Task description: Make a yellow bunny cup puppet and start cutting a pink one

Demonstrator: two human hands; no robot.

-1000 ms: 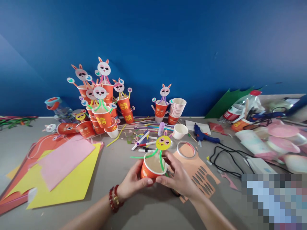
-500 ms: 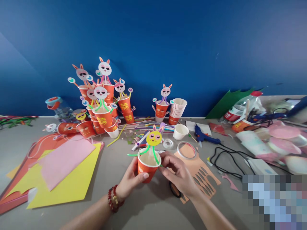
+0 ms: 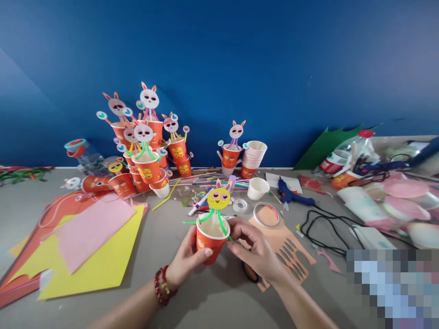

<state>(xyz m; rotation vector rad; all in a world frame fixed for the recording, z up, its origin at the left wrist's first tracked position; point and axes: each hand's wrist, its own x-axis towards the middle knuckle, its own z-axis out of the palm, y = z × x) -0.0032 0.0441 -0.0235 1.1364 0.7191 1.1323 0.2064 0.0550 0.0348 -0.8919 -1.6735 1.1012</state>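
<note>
My left hand (image 3: 185, 260) grips an orange paper cup (image 3: 210, 242) a little above the table, thumb across its front. A yellow paper bunny face (image 3: 218, 198) rises from the cup on green pipe-cleaner arms (image 3: 206, 218). My right hand (image 3: 255, 251) is curled at the cup's right side, its fingertips pinching at the rim and the end of a green pipe cleaner. A red bead bracelet (image 3: 163, 283) sits on my left wrist.
Finished bunny cups (image 3: 147, 141) are piled at the back left, with a stack of white cups (image 3: 253, 157) to their right. Yellow and pink paper sheets (image 3: 92, 242) lie left. A tape roll (image 3: 266, 214), blue glue gun (image 3: 290, 194), black cord (image 3: 325, 228) and markers (image 3: 202, 203) lie right.
The cup has been lifted and turned upright, shifting slightly left; the bunny face now stands straighter. My right hand moved from over the rim to its right side.
</note>
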